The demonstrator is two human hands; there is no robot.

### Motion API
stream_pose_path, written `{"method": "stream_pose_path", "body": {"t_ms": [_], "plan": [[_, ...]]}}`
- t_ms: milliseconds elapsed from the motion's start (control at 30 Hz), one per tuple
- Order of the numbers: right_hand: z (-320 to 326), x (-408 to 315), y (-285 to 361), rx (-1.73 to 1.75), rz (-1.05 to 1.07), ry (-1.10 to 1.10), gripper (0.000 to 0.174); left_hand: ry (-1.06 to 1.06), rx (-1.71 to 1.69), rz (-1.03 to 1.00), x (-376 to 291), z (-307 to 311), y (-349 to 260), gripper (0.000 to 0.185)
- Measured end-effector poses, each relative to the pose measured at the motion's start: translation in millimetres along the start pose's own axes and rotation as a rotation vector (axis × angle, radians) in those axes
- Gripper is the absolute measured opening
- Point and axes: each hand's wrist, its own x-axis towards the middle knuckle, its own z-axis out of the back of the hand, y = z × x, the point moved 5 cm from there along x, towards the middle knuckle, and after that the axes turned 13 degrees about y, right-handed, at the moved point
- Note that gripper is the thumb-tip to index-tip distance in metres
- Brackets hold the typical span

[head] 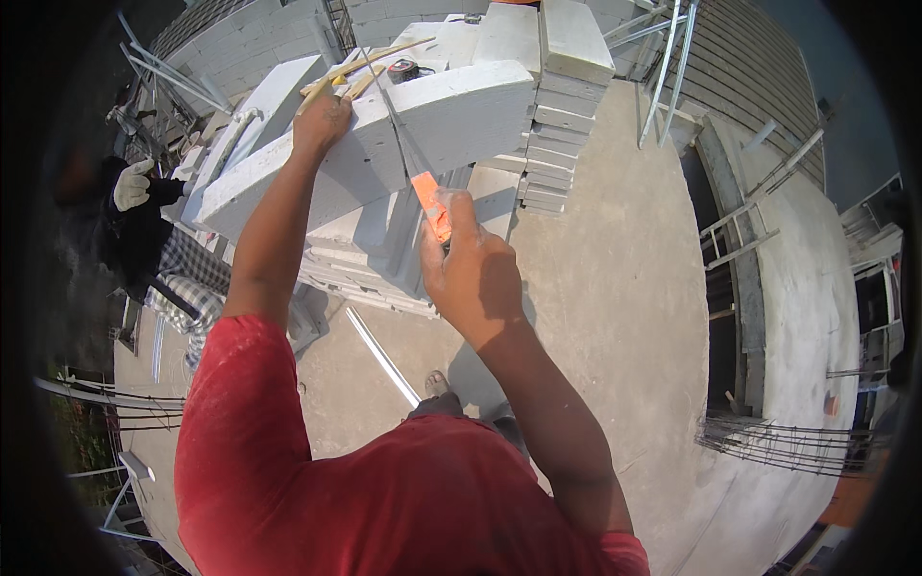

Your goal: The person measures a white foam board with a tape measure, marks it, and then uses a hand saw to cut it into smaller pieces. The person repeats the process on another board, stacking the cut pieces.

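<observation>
My right hand (475,266) grips the orange handle (431,205) of a handsaw. Its thin blade (389,108) slants up and away across a long white aerated concrete block (454,108), and I cannot tell how deep it sits. At the block's upper edge, left of the blade, my left hand (324,122) closes around light wooden strips (364,83) that look joined like a square; its fingertips are hidden. A tape measure (403,70) lies just beyond the block. Underneath, more blocks (353,237) form a stack.
A taller stack of blocks (562,137) rises at right. On the left stands another person (144,216) wearing a white glove. A metal profile (382,356) lies on the concrete floor (612,288) near my foot. Farther right are a floor opening (724,302), a ladder (742,230) and protruding rebar (785,443).
</observation>
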Motion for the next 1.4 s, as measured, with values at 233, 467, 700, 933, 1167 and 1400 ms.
{"method": "stream_pose_path", "body": {"t_ms": [233, 467, 700, 933, 1167, 1400], "plan": [[60.5, -116.8, 27.5, 0.155, 0.005, -0.099, 0.043, 0.07, 0.009, 0.039, 5.3, -10.1, 9.6, 0.051], [5.6, -2.1, 7.1, 0.018, -0.153, 0.123, 0.034, -0.002, -0.026, -0.008, 3.4, 5.7, -1.1, 0.053], [33.4, -81.3, 22.8, 0.199, -0.143, -0.054, 0.034, 0.064, 0.004, 0.016, -7.3, -11.6, 7.1, 0.051], [0.4, -48.2, -5.3, 0.132, -0.173, 0.061, 0.041, 0.049, 0.018, 0.024, 9.5, -7.1, 6.7, 0.051], [-14.0, -32.2, -20.8, 0.133, -0.209, 0.061, 0.038, 0.015, 0.03, 0.013, 12.3, -14.5, 13.2, 0.05], [-9.1, -94.6, -23.0, 0.166, -0.117, 0.051, 0.045, 0.084, -0.019, 0.081, 17.9, -13.0, 19.1, 0.047]]}}
